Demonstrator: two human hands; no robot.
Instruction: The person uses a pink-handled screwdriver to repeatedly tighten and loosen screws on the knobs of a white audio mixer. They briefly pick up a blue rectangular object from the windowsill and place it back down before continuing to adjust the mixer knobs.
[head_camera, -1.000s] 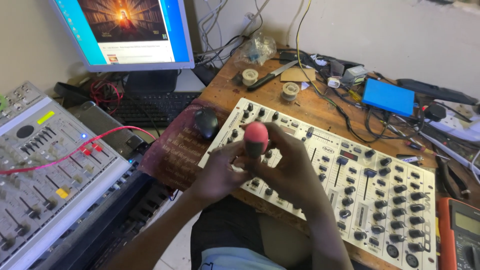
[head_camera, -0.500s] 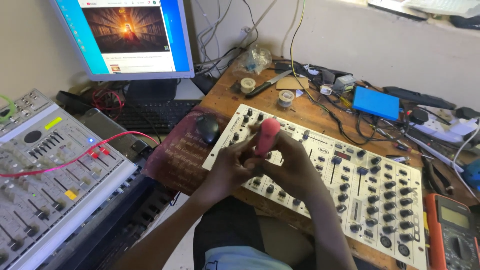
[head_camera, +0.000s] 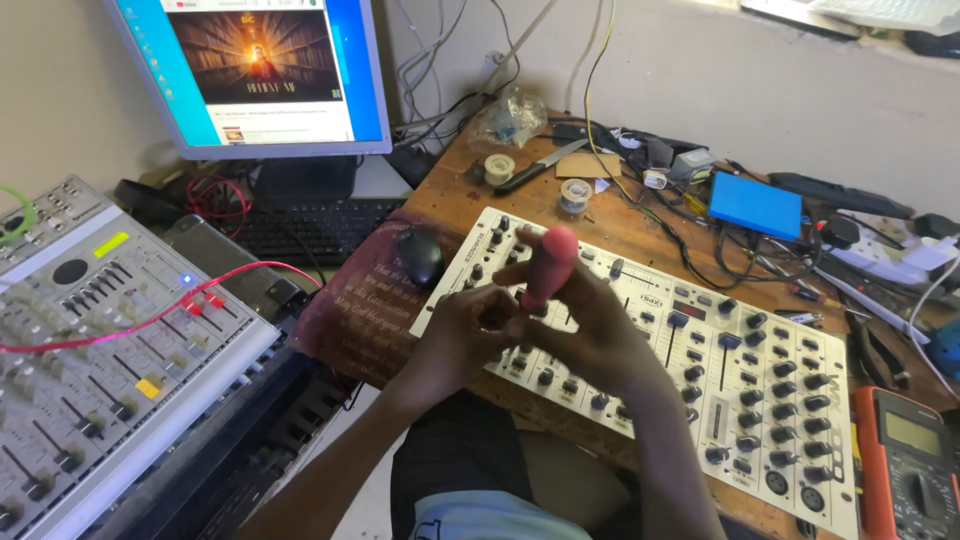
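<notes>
My right hand (head_camera: 600, 335) is clamped on the pink-handled screwdriver (head_camera: 549, 265), upright over the cream audio mixer's (head_camera: 760, 400) near-left corner — my left hand (head_camera: 462, 335) pinches low beside it, steadying the shaft, its tip hidden.

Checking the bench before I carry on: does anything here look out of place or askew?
The cream mixer lies skewed across the wooden desk, its near edge overhanging. Loose cables tangle behind it, and a knife lies among them.

Mixer (head_camera: 700, 370) on worktop (head_camera: 640, 225); mouse (head_camera: 421, 254) left of it, keyboard (head_camera: 315, 228) and monitor (head_camera: 262, 75) behind, multimeter (head_camera: 908, 455) right.
</notes>
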